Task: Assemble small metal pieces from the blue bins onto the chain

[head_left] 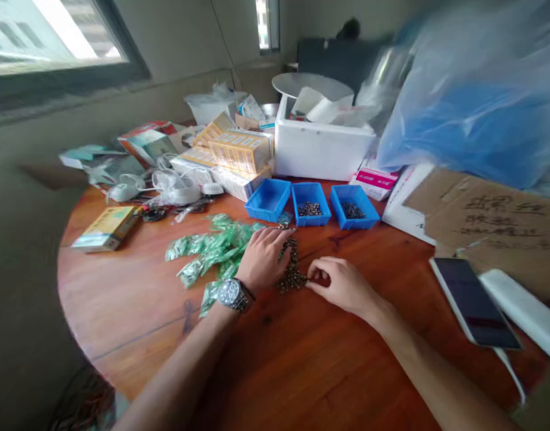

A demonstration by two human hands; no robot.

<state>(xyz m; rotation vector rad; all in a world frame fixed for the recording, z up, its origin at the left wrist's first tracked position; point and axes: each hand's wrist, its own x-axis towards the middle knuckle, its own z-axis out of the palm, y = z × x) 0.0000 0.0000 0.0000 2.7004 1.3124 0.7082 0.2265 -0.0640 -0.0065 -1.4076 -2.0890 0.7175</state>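
A small pile of metal parts [292, 274], like tiny screws or nuts, lies on the wooden table; their exact kind is too small to tell. My left hand [264, 257], with a watch [232, 294] on its wrist, reaches over the pile's left side, fingers stretched and thumb apart. Just beyond its fingertips lies a small clear bag [284, 225] with bits of metal. At the pile's right edge, my right hand [335, 281] has thumb and forefinger pinched together; what sits between them I cannot make out. Several green-tinted plastic packets [221, 245] lie left of my left hand.
Behind the pile stand three blue bins: the left bin [268, 200], the middle bin [313, 220] and the right bin [358, 223], the latter two with small parts. Further back are cartons [241, 149] and a foam box [322, 149]. A phone [474, 302] lies at right.
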